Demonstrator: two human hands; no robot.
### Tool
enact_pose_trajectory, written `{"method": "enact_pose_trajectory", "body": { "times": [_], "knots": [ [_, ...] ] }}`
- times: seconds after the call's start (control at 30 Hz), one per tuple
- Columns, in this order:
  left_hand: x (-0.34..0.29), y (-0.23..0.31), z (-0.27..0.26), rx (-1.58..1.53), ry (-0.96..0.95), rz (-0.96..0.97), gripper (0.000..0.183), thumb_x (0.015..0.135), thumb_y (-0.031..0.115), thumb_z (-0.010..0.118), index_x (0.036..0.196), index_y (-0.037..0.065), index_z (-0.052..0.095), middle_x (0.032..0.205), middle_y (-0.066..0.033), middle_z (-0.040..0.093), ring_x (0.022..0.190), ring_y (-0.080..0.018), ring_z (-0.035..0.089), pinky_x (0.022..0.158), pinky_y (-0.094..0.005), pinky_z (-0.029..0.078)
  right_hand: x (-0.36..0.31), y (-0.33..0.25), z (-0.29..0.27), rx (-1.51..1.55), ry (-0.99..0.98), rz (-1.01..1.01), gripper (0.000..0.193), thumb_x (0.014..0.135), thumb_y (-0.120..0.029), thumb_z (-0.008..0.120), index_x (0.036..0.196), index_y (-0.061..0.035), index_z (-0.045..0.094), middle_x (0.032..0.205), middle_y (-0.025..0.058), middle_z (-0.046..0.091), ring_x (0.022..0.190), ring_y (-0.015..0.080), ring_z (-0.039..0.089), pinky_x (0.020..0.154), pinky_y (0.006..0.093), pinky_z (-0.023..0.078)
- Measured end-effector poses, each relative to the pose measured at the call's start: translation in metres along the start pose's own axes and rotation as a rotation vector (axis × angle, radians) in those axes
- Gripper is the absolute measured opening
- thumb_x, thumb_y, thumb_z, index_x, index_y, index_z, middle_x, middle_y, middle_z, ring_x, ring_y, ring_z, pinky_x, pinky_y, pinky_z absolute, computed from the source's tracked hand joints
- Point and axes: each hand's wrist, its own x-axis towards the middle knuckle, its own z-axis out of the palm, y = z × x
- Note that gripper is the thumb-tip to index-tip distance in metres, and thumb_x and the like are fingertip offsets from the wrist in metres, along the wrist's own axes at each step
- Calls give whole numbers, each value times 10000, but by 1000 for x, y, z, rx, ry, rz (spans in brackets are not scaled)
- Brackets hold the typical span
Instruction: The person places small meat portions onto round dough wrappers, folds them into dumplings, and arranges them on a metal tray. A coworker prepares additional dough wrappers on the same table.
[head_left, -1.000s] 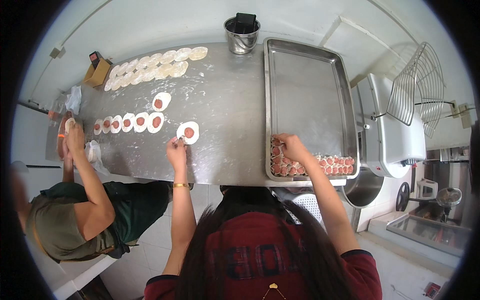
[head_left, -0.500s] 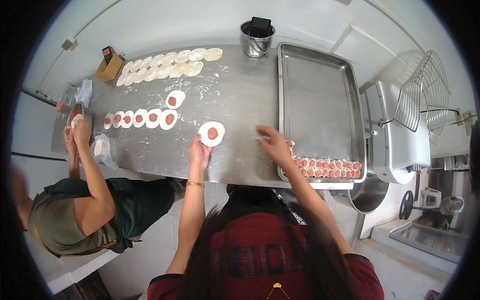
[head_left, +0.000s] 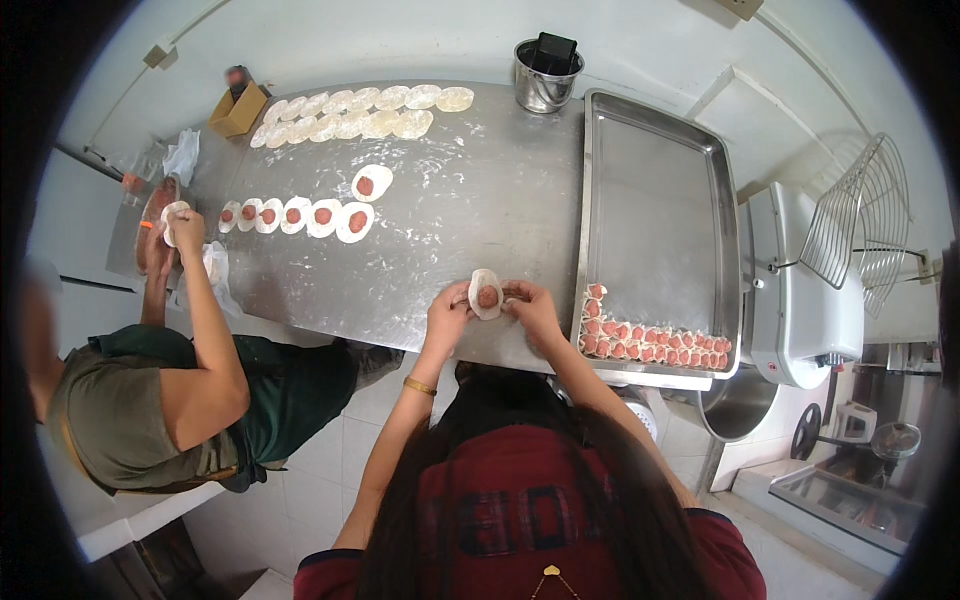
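Between my hands, over the near edge of the steel table (head_left: 440,215), is a round dough wrapper (head_left: 484,278) with a ball of reddish minced meat on it. My left hand (head_left: 450,312) pinches its left side, and my right hand (head_left: 530,310) pinches the right side. The wrapper's edges curve up slightly around the filling. To my right, a large metal tray (head_left: 588,190) holds rows of small open-topped dumplings (head_left: 650,345) along its near end. On the left part of the table lies a row of wrappers topped with meat (head_left: 295,216), with one more wrapper (head_left: 371,183) behind its right end.
Two rows of plain wrappers (head_left: 365,112) lie at the back. A metal bucket (head_left: 547,90) stands behind the tray, and a cardboard box (head_left: 238,110) at the far left. At left, a co-worker (head_left: 160,400) holds a wrapper beside a meat container. A white machine (head_left: 805,290) stands right.
My left hand has brought the filled wrapper to the right. My right hand has come in from the tray side and taken hold of the wrapper's other edge. The view has shifted slightly.
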Motion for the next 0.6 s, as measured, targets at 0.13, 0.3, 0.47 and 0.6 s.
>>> {"method": "enact_pose_trajectory", "body": {
  "times": [0.13, 0.3, 0.47, 0.6],
  "knots": [
    [-5, 2, -1, -67, -99, 9, 251, 884, -21, 516, 1131, -45, 557, 1086, -99, 600, 948, -193, 618, 813, -300, 543, -6, 4, 0, -29, -50, -67, 232, 811, 6, 605, 1040, 39, 627, 987, 97, 662, 905, 153, 620, 806, 263, 479],
    [-7, 4, 0, -122, -100, -74, 185, 892, 15, 566, 1074, -19, 571, 1033, -72, 602, 919, -169, 617, 785, -286, 548, -7, -8, -1, 1, -5, 20, 225, 800, 21, 631, 1025, 33, 629, 971, 93, 666, 912, 150, 619, 822, 260, 469],
    [-13, 9, 11, -279, -32, -54, 116, 885, 33, 589, 993, 10, 552, 991, -52, 598, 909, -160, 608, 787, -288, 546, -18, -26, 6, 287, -8, -59, 202, 806, -4, 640, 1004, 28, 634, 937, 84, 661, 892, 144, 612, 808, 263, 467],
    [-23, 21, 21, -350, -50, 17, 147, 877, 25, 592, 1011, 24, 532, 1001, -54, 597, 930, -156, 600, 781, -290, 543, -23, -30, 0, 112, -33, -107, 241, 791, 4, 639, 1031, 31, 632, 964, 84, 661, 902, 138, 608, 811, 257, 466]
  ]
}}
